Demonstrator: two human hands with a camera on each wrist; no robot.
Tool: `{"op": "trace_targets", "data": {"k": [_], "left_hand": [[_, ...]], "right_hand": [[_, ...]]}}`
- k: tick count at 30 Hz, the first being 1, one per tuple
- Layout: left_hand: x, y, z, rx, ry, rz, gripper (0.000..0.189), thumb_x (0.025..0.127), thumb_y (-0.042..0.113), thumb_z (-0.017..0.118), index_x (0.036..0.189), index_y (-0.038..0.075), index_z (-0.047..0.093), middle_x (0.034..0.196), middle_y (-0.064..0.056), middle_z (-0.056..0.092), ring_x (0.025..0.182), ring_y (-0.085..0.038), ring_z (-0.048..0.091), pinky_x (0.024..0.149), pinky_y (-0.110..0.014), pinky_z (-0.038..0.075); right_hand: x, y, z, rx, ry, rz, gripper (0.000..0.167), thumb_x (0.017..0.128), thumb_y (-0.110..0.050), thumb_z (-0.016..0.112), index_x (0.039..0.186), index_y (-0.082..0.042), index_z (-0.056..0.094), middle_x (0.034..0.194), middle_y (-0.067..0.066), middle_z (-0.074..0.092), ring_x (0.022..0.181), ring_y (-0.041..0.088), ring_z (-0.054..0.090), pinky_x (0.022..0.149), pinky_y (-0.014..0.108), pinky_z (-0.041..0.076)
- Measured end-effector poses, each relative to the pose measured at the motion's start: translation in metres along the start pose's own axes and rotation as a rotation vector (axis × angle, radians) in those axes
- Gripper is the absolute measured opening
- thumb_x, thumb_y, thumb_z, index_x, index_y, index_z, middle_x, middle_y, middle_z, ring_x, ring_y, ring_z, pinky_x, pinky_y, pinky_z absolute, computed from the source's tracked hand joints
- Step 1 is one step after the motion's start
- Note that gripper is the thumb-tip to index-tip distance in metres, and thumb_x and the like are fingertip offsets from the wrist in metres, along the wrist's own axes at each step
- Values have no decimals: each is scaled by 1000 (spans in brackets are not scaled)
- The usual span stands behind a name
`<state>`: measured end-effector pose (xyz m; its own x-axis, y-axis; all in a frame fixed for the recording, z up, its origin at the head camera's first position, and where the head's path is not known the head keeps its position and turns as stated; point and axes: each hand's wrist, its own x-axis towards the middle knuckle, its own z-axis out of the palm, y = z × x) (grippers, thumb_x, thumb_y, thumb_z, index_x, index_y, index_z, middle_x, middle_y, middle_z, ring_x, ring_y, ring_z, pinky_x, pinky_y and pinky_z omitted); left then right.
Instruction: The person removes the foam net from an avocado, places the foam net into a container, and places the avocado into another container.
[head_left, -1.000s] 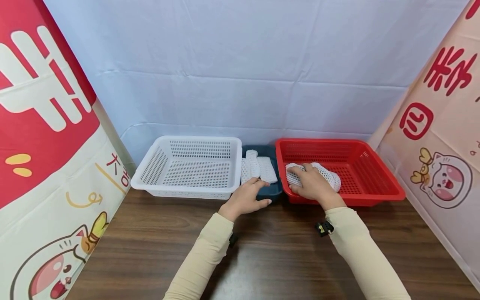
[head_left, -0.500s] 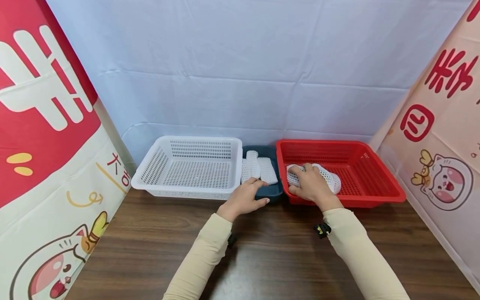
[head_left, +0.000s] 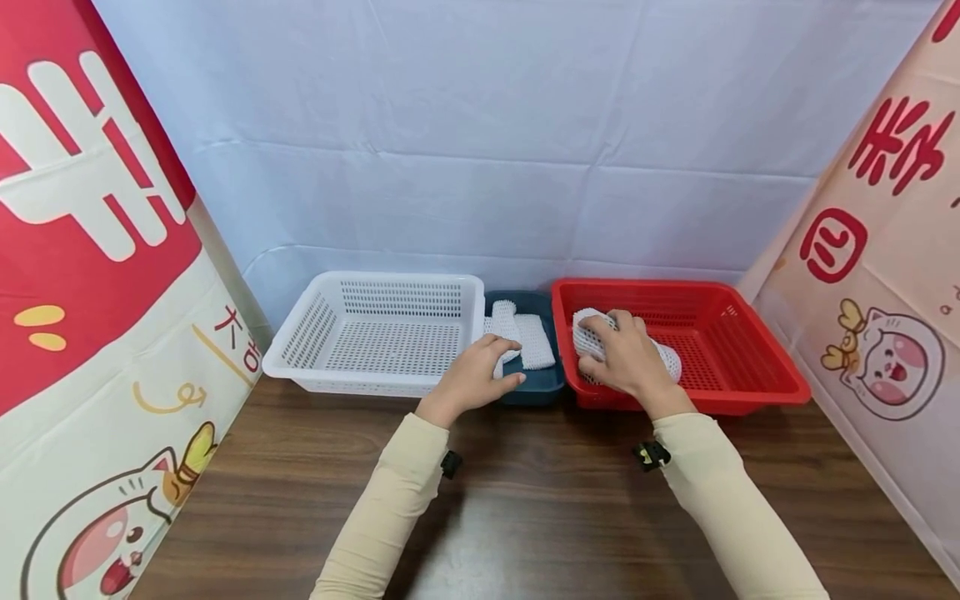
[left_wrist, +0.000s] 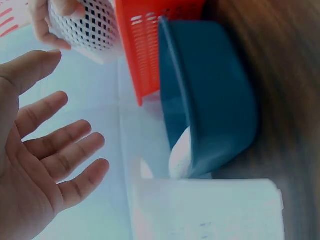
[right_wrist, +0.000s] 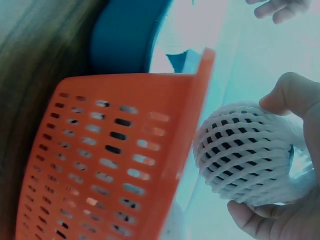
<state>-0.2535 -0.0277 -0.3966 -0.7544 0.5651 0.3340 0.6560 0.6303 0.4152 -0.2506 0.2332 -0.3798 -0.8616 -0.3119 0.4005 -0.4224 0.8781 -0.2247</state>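
Note:
My right hand (head_left: 626, 358) grips a round thing in a white foam net sleeve (right_wrist: 240, 155), with thumb and fingers on opposite sides. Dark patches show through the mesh; the kind of thing inside is hidden. It is held above the left end of the red basket (head_left: 750, 379), while another white netted thing (head_left: 669, 360) lies below, partly behind the hand. My left hand (head_left: 471, 375) hovers palm down with spread, relaxed fingers by the near left side of the dark blue tub (head_left: 553, 385), holding nothing. Flat white foam net sleeves (head_left: 535, 340) lie in that tub.
A white slotted basket (head_left: 390, 382) stands left of the tub, and the red one stands right of it, all in a row on the wooden table (head_left: 540, 508). A pale cloth (head_left: 480, 192) hangs close behind them. Printed cloths flank both sides.
My right hand has lifted the netted thing slightly up from the red basket's floor. My left hand has shifted a little left and up, uncovering more of the tub.

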Motion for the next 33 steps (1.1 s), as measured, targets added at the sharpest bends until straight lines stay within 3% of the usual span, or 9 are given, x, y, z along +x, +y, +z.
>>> {"op": "trace_targets", "data": {"k": [4, 16, 24, 33], "left_hand": [[-1, -1, -6, -10, 1, -11, 44, 87, 31, 65, 124, 8, 57, 121, -7, 55, 110, -19, 51, 90, -35, 42], [-4, -7, -5, 1, -3, -40, 43, 87, 32, 65, 125, 11, 57, 122, -5, 54, 111, -19, 51, 90, -35, 42], [-14, -7, -3, -17, 26, 23, 43, 86, 30, 66, 123, 9, 58, 117, -5, 56, 106, -17, 52, 87, -33, 44], [-24, -13, 3, -76, 24, 11, 44, 88, 31, 64, 126, 11, 56, 122, -5, 54, 110, -17, 50, 89, -35, 43]], "right_hand": [[0, -3, -2, 20, 27, -5, 47, 74, -22, 66, 119, -15, 54, 119, 28, 42, 99, 43, 42, 64, 54, 47], [-3, -5, 3, 35, 51, -25, 51, 70, -20, 70, 118, -14, 56, 117, 27, 45, 99, 42, 44, 71, 54, 46], [-10, -8, 1, 179, 36, 30, 48, 75, -19, 68, 121, -10, 57, 119, 24, 47, 108, 40, 41, 84, 58, 38], [-14, -6, 2, 272, 36, 83, 48, 77, -18, 67, 122, -9, 56, 120, 19, 51, 109, 36, 43, 87, 57, 36]]}}
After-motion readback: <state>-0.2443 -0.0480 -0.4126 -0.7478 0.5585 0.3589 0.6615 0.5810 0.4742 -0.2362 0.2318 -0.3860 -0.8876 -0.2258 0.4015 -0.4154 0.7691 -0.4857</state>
